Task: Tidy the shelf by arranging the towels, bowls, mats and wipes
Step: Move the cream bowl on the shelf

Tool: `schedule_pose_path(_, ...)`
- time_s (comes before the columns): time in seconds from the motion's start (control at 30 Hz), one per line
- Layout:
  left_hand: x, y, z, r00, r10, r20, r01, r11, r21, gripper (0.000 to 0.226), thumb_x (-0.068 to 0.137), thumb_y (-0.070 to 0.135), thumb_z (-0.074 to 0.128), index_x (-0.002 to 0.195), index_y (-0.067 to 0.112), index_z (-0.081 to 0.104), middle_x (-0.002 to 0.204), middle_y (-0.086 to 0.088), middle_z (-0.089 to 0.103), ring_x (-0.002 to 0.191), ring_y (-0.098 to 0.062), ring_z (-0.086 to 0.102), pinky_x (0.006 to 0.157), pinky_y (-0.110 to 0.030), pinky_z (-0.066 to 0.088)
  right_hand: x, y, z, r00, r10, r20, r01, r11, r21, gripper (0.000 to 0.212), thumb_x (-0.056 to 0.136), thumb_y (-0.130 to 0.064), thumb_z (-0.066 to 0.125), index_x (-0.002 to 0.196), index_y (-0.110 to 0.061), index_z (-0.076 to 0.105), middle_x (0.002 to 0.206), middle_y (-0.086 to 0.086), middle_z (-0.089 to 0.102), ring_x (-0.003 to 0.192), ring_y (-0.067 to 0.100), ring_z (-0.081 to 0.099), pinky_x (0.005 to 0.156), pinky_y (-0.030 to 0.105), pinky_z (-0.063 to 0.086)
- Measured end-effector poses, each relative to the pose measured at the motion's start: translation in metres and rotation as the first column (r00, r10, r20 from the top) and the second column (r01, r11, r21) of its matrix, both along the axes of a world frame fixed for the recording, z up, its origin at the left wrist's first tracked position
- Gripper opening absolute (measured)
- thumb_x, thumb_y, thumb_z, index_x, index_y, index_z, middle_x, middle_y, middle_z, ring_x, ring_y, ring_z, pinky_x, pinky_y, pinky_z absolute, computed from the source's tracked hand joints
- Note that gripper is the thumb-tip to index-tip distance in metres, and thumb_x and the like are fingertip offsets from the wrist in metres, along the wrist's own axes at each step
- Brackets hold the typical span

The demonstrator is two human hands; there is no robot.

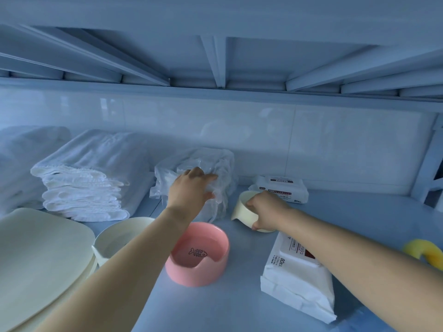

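Bowls are judged to be the step in hand. The fingers [254,202] of the right hand [267,209] are curled over the rim of the small cream bowl [242,210], and the thumb is pressed against its outer wall. The bowl is thus firmly held and is tilted, with its mouth turned to the left. The fingers [211,177] of the left hand [189,188] are bent into the crinkled wrap of the plastic-wrapped packet [217,161], and a fold appears to be pinched against the thumb. What is inside cannot be told.

This packet stands just beside the held bowl, toward the back of the shelf [239,310]. In front of it the pink bowl [199,259] is placed, and near its left the larger cream bowl [112,238], partly hidden by the forearm. Further left the folded towels [86,180] are stacked and the cream mats [40,255] are laid. One wipes pack [281,189] lies just behind the right hand. A second wipes pack [297,279] lies beside the right forearm, apart from the first.

For the next move, the small bowl probably must be lifted clear of the packet and carried over the pink rim to join the other bowls. The packet should be kept steady meanwhile. The wipes are not yet brought together.
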State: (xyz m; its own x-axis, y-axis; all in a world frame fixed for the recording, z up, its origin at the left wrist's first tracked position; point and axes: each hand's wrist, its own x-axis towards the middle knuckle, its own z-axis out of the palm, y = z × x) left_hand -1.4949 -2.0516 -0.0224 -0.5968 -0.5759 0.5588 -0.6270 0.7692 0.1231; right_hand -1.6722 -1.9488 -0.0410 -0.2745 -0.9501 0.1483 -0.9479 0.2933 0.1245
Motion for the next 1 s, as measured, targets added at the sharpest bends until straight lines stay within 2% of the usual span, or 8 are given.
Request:
schedule_pose_path(0.13, -0.018, 0.003, -0.001, 0.998, 0.069, -0.002, -0.069, 0.997, -0.038, 0.044, 0.087, 0.033, 0.06, 0.13, 0.031, 0.05, 0.121, -0.002, 0.054, 0.112, -0.024, 0.049, 0.09, -0.031, 0.037, -0.011, 0.007, 0.0, 1.0, -0.017, 0.017, 0.016, 1.0, 0.01, 0.055, 0.07, -0.035, 0.077, 0.118, -0.014, 0.059, 0.118, 0.006, 0.062, 0.11, 0.027, 0.055, 0.083, 0.028, 0.045)
schedule_pose_path(0.27, -0.026, 0.002, -0.004, 0.996, 0.09, -0.006, -0.09, 0.994, -0.06, 0.042, 0.086, 0.032, 0.062, 0.126, 0.027, 0.052, 0.117, -0.004, 0.055, 0.108, -0.025, 0.051, 0.088, -0.031, 0.038, -0.015, 0.013, 0.002, 0.999, 0.011, 0.031, -0.011, 1.0, -0.005, 0.058, 0.071, -0.033, 0.077, 0.123, -0.018, 0.057, 0.122, 0.005, 0.061, 0.114, 0.026, 0.053, 0.091, 0.032, 0.046)
schedule_pose_path(0.37, -0.025, 0.001, -0.004, 0.997, 0.075, -0.021, -0.076, 0.995, -0.057, 0.043, 0.086, 0.031, 0.062, 0.127, 0.026, 0.052, 0.117, -0.004, 0.055, 0.109, -0.026, 0.05, 0.09, -0.032, 0.037, -0.012, 0.013, 0.002, 0.999, 0.024, 0.028, -0.023, 0.999, -0.022, 0.045, 0.071, -0.037, 0.076, 0.107, -0.015, 0.061, 0.112, 0.004, 0.063, 0.107, 0.026, 0.056, 0.078, 0.029, 0.045)
schedule_pose_path(0.47, -0.022, 0.001, -0.004, 0.997, 0.071, -0.021, -0.072, 0.995, -0.064, 0.043, 0.086, 0.031, 0.061, 0.128, 0.027, 0.05, 0.119, -0.003, 0.054, 0.11, -0.025, 0.049, 0.091, -0.031, 0.037, -0.004, 0.012, 0.003, 0.999, 0.042, -0.011, -0.043, 0.999, -0.022, 0.038, 0.068, -0.041, 0.076, 0.082, -0.019, 0.047, 0.101, 0.005, 0.061, 0.098, 0.026, 0.056, 0.067, 0.027, 0.035)
schedule_pose_path(0.6, -0.02, 0.0, -0.007, 0.997, 0.081, -0.013, -0.082, 0.99, -0.111, 0.044, 0.087, 0.033, 0.06, 0.129, 0.027, 0.047, 0.119, -0.002, 0.052, 0.11, -0.024, 0.049, 0.091, -0.031, 0.038, 0.008, 0.006, -0.003, 0.987, 0.042, -0.156, -0.045, 0.999, -0.015, 0.043, 0.07, -0.032, 0.073, 0.103, -0.014, 0.053, 0.109, 0.007, 0.059, 0.099, 0.028, 0.059, 0.071, 0.03, 0.043)
schedule_pose_path(0.67, -0.02, 0.0, -0.007, 0.996, 0.087, 0.004, -0.085, 0.988, -0.126, 0.046, 0.087, 0.033, 0.06, 0.13, 0.027, 0.045, 0.12, -0.002, 0.051, 0.111, -0.025, 0.049, 0.091, -0.031, 0.038, 0.009, 0.003, -0.004, 0.981, 0.046, -0.189, -0.05, 0.999, -0.015, 0.038, 0.072, -0.023, 0.069, 0.105, -0.011, 0.055, 0.107, 0.008, 0.061, 0.096, 0.028, 0.061, 0.067, 0.028, 0.041)
schedule_pose_path(0.83, -0.011, 0.004, -0.01, 0.999, 0.042, -0.031, -0.047, 0.984, -0.172, 0.059, 0.082, 0.03, 0.067, 0.134, 0.027, 0.041, 0.132, -0.002, 0.042, 0.12, -0.023, 0.042, 0.101, -0.033, 0.034, 0.006, 0.011, 0.008, 0.994, 0.002, -0.112, -0.015, 0.993, -0.118, 0.033, 0.071, -0.019, 0.067, 0.102, -0.009, 0.06, 0.102, 0.01, 0.062, 0.092, 0.03, 0.061, 0.063, 0.027, 0.04)
schedule_pose_path(1.0, -0.01, 0.018, -0.004, 0.992, 0.121, -0.019, -0.122, 0.969, -0.213, 0.078, 0.083, 0.039, 0.063, 0.146, 0.034, 0.018, 0.151, -0.007, 0.015, 0.141, -0.029, 0.011, 0.11, -0.059, 0.013, 0.0, 0.028, 0.023, 0.985, -0.01, 0.171, 0.065, 0.945, -0.32, 0.026, 0.065, -0.024, 0.072, 0.089, -0.018, 0.067, 0.091, 0.003, 0.068, 0.085, 0.022, 0.062, 0.06, 0.025, 0.04)
